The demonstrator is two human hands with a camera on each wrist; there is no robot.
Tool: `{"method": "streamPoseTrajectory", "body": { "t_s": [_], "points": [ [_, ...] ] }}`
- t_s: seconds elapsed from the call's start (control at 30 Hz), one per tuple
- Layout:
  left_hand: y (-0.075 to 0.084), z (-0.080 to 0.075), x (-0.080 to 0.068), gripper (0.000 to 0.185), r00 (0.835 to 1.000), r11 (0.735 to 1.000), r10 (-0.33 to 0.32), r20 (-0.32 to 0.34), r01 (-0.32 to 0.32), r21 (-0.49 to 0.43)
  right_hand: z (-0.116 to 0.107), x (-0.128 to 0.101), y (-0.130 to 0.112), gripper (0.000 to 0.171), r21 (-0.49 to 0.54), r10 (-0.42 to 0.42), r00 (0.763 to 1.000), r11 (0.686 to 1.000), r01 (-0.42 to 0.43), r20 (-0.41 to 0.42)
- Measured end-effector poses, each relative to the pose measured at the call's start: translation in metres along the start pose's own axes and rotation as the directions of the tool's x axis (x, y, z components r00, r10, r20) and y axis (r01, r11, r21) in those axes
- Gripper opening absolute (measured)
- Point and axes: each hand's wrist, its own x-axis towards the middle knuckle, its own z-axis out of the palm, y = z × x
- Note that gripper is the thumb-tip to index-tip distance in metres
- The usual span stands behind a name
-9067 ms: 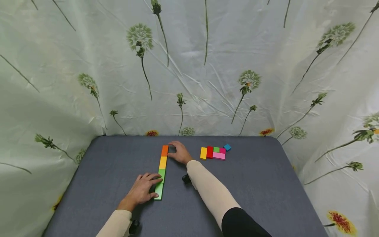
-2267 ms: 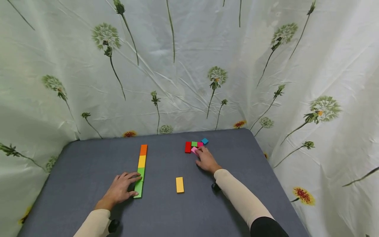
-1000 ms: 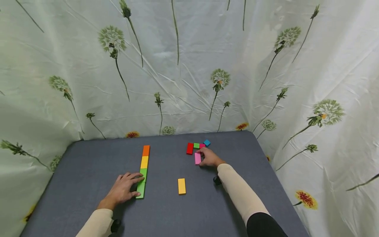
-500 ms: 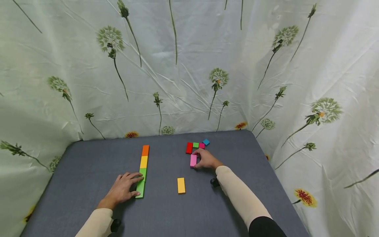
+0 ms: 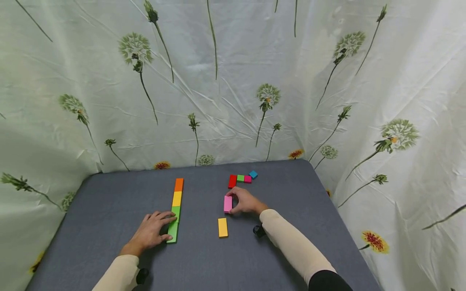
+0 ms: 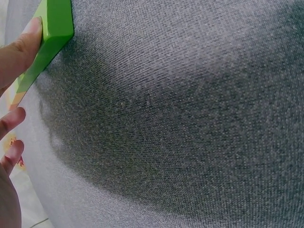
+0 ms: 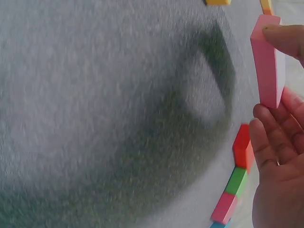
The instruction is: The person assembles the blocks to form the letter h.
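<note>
My right hand (image 5: 247, 202) pinches a pink rectangular block (image 5: 227, 204) between thumb and fingertips. In the right wrist view the pink block (image 7: 267, 69) is upright in the grasp, its shadow apart from it on the cloth. My left hand (image 5: 150, 233) rests along a straight row of blocks, fingers relaxed. Its fingertips lie on the upper green block (image 5: 176, 210), its thumb against the lower green block (image 5: 172, 233). Beyond them the row continues with a yellow block (image 5: 176, 199) and an orange block (image 5: 179, 184). A lone yellow-orange block (image 5: 223, 228) lies between the hands.
At the back right of the grey cloth surface (image 5: 291, 226) lie a red block (image 5: 232, 181), a small green block (image 5: 240, 178), a magenta block (image 5: 248, 179) and a blue block (image 5: 253, 174). A flowered curtain (image 5: 233, 81) hangs behind the table.
My right hand has taken the pink block from the back group, turned it, and carried it left and nearer. The lone yellow-orange block left that group earlier. The left hand stays at the row.
</note>
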Motion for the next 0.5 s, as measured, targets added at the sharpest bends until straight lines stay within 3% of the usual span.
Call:
{"method": "streamPoseTrajectory", "body": {
  "t_s": [0.5],
  "points": [
    [-0.001, 0.000, -0.001, 0.062, 0.999, 1.000, 0.031, -0.012, -0.031, 0.001, 0.011, 0.004, -0.011, 0.055, -0.028, -0.053, 0.999, 0.998, 0.053, 0.012]
  ]
}}
